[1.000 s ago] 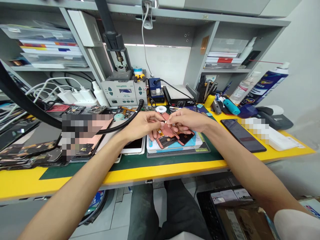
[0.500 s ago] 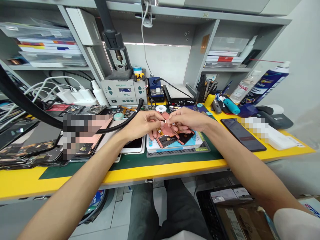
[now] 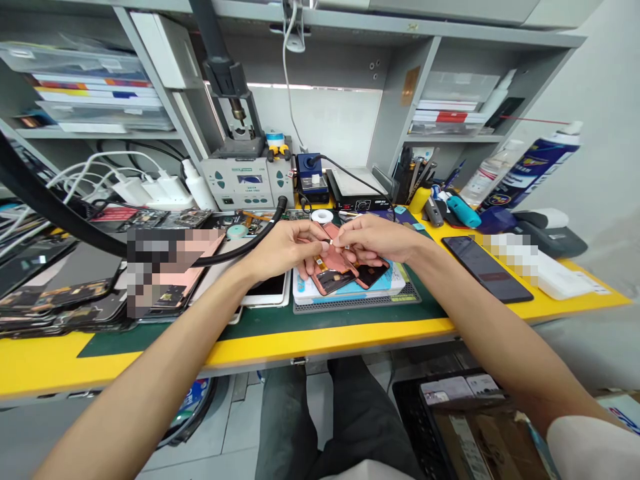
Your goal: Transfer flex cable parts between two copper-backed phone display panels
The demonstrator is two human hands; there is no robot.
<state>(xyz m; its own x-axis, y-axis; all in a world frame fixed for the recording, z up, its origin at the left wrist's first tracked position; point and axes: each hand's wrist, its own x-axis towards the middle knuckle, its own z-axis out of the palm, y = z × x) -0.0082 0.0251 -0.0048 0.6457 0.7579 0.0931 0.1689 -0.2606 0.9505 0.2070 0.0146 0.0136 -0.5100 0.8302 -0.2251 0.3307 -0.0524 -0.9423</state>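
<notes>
The left hand (image 3: pixel 285 250) and right hand (image 3: pixel 380 240) are both pinched nearly closed, their fingertips meeting on a small white piece (image 3: pixel 331 245). Just beneath lie copper-backed phone panels (image 3: pixel 336 272) on a pale blue box (image 3: pixel 350 292), atop a perforated grey mat (image 3: pixel 357 303), near the middle of the yellow surface (image 3: pixel 325 343), set back from its front edge. A white-framed tablet (image 3: pixel 267 290) sits just left.

Phone parts (image 3: pixel 334 272) lie over the work mat (image 3: pixel 260 337); a rework station (image 3: pixel 239 185) stands behind; a phone (image 3: pixel 485 269) lies right.
</notes>
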